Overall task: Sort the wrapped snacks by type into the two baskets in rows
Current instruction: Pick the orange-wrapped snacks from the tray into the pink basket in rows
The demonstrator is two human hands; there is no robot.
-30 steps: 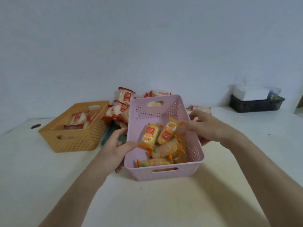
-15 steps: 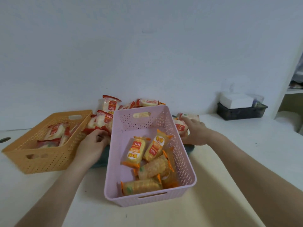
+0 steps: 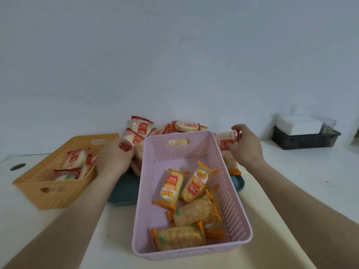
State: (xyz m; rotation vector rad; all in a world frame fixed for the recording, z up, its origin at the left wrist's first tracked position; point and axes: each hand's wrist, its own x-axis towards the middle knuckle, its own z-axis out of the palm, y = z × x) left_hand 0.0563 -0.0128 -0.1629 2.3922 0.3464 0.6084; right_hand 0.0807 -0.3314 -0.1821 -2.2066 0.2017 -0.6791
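Your right grip (image 3: 245,147) pinches a red snack (image 3: 225,143) just beside the pink basket (image 3: 235,210), which holds only orange snacks (image 3: 171,189). Drop it there and the types mix. It likely belongs in the orange basket (image 3: 58,195), far over on your left. Your left grip (image 3: 114,160) is curled on a second red snack (image 3: 124,147) at the pile (image 3: 139,126). A hasty pull could scatter that pile over the bench (image 3: 301,181).
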